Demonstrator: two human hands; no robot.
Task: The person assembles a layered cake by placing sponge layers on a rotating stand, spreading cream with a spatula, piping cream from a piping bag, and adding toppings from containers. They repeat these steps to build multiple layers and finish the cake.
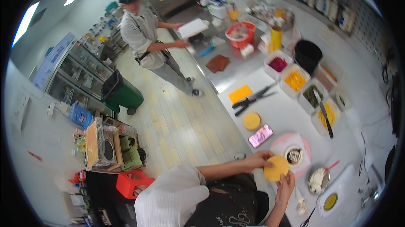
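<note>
A round yellow cake layer (276,168) is held up at the table's edge between my two hands. My left hand (264,160) pinches its upper left edge, while the fingers of my right hand (285,183) grip the lower right. Just beyond it, a small round cake (293,155) topped with white cream and a dark filling sits on white paper (299,141). That paper lies on a pink round board (279,139). To the right of my hands is a metal bowl (319,181) of white cream with a red-handled spatula (332,165) in it.
A phone (260,136), a second yellow cake layer (252,121) and black-handled knives (250,101) lie on the table. Plastic tubs (295,80) of coloured ingredients stand farther back, one bearing a spreading knife (324,113). Another person (144,37) holds a white sheet by the steel counter (218,83).
</note>
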